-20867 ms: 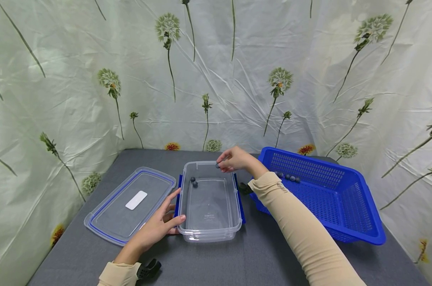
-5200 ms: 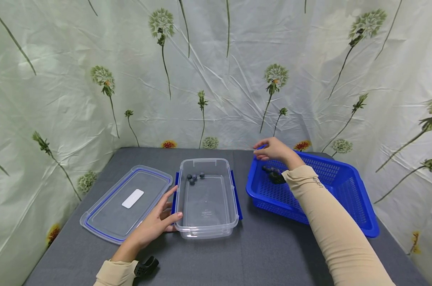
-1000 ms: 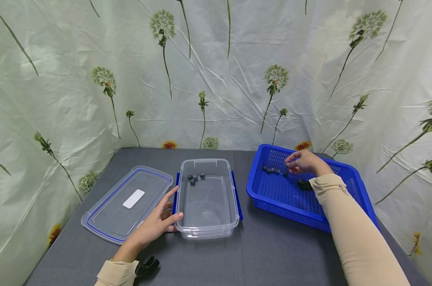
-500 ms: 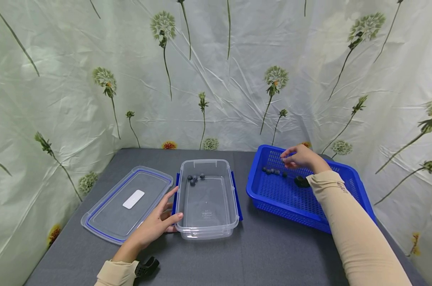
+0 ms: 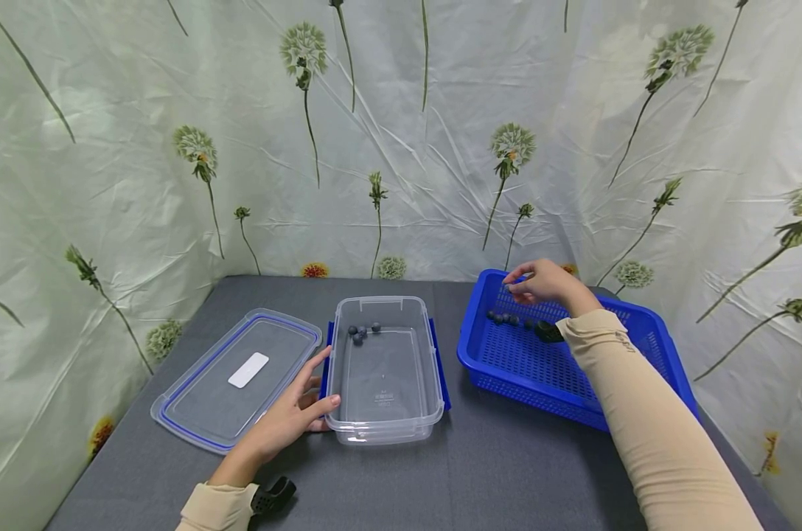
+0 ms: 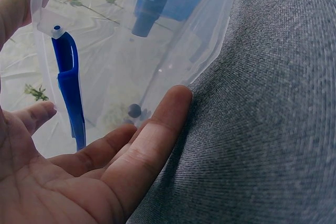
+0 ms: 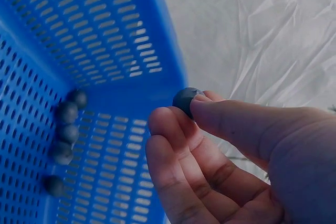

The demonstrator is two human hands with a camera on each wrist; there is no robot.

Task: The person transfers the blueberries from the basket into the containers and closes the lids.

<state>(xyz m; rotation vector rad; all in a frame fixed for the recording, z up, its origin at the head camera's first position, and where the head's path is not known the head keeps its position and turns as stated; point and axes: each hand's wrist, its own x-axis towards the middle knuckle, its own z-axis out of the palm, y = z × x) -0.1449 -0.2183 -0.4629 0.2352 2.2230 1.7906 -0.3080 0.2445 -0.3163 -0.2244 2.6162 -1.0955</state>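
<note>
My right hand [image 5: 543,284] is raised over the back left part of the blue basket [image 5: 520,398]. Between thumb and fingertips it pinches a dark blueberry [image 7: 184,99], clearest in the right wrist view. Several more blueberries [image 7: 66,113] lie along the basket's inner edge. A clear plastic container [image 5: 391,434] with blue side clips stands uncovered at the centre, and a small group of blueberries [image 5: 357,331] sits near its back left. My left hand [image 5: 284,413] rests against the container's left side, fingers extended and thumb at the rim; a blue clip [image 6: 71,85] shows beside the palm.
Left of the container lies its clear lid [image 5: 238,380] with a blue seal and a white label. Grey cloth [image 5: 487,472] covers the table. A flower-printed curtain [image 5: 401,147] hangs behind.
Over the last second my right hand rises and moves left across the basket with the blueberry. My left hand stays put. Since the oldest frame, the container's blueberries have increased.
</note>
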